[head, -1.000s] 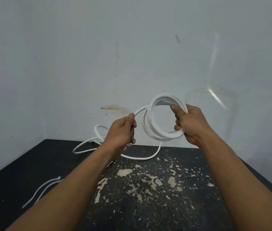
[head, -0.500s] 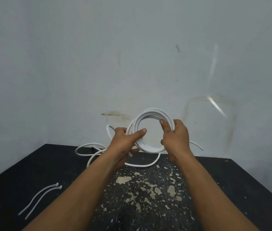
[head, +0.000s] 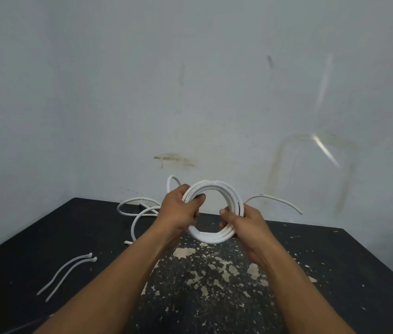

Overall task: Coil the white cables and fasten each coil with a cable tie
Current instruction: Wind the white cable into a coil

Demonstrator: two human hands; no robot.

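both hands hold the coil of white cable [head: 211, 237] upright in the air above the far edge of the black table [head: 335, 273]. the left hand [head: 178, 210] grips its upper left, thumb laid across the strands; the right hand [head: 246, 225] curls round its lower right. a free cable end [head: 275, 200] sticks out to the right. loose white cable [head: 130, 206] loops near the far edge, and two white cable ties [head: 67, 271] lie side by side near the left edge.
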